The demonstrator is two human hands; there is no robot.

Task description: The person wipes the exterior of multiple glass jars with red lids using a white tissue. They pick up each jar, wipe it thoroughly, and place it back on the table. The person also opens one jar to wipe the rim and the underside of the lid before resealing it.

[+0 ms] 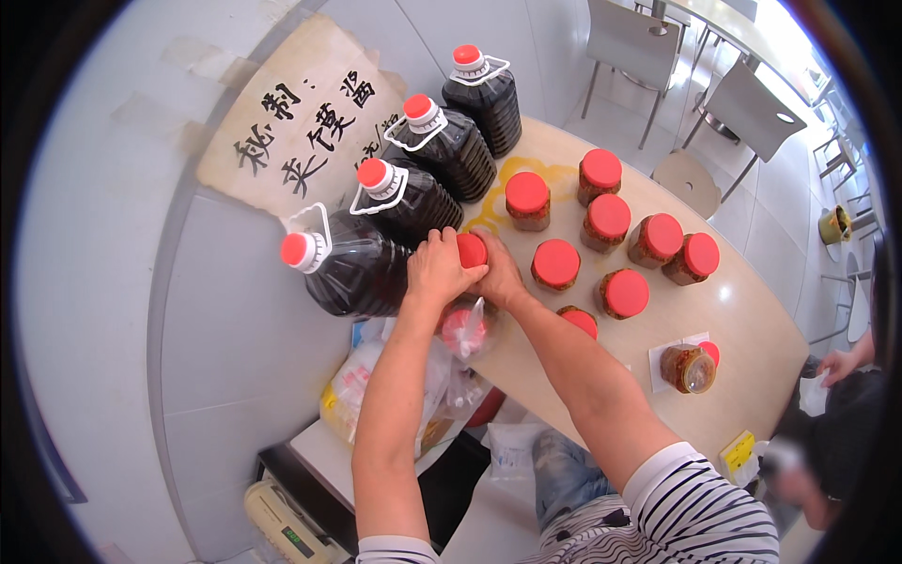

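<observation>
A jar with a red lid (472,250) stands at the far left of the pale table, between my two hands. My left hand (438,268) is closed round its left side, thumb at the lid's edge. From the other side my right hand (500,273) wraps round it, most of its fingers hidden. The jar's body is mostly covered by my hands. Just nearer to me, a red-lidded jar in a clear plastic bag (463,331) shows between my forearms. Several more red-lidded jars of brownish-red sauce (556,264) stand to the right of my hands.
Large jugs of dark liquid (404,202) line the wall beside a handwritten paper sign (296,122). A glass jar (693,368) lies near a red lid at the table's right. Plastic bags (376,376) and a scale (293,526) are lower left. Another person (841,414) is at right.
</observation>
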